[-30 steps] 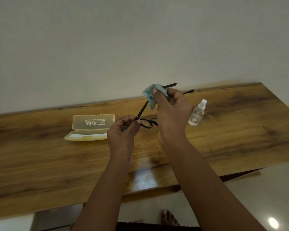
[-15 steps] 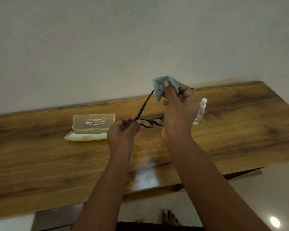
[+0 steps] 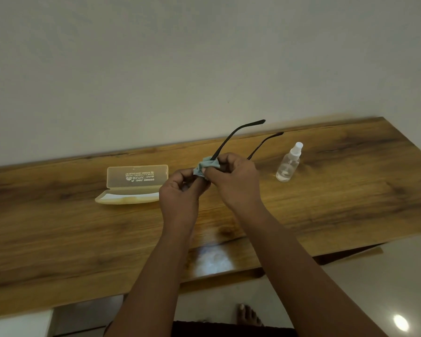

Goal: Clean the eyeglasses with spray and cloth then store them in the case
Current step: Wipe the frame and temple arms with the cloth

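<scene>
While our left hand (image 3: 180,190) grips the eyeglasses (image 3: 231,139) above the surface (image 3: 350,203), our right hand (image 3: 233,176) pinches the cloth (image 3: 204,167) on them; case (image 3: 134,184) lies open left, spray bottle (image 3: 288,164) right.

Bare arms, no sleeves

Both forearms are uncovered to the frame's near edge; the left hand (image 3: 180,190) and right hand (image 3: 233,176) wear no rings or watch; one bare foot (image 3: 248,314) shows.

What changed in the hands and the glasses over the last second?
The right hand brought the cloth down from the temple arm to the front of the eyeglasses, close against the left hand. Both temple arms now stick up and away. Both hands kept their grips. The open case and spray bottle stayed put on the table.
</scene>
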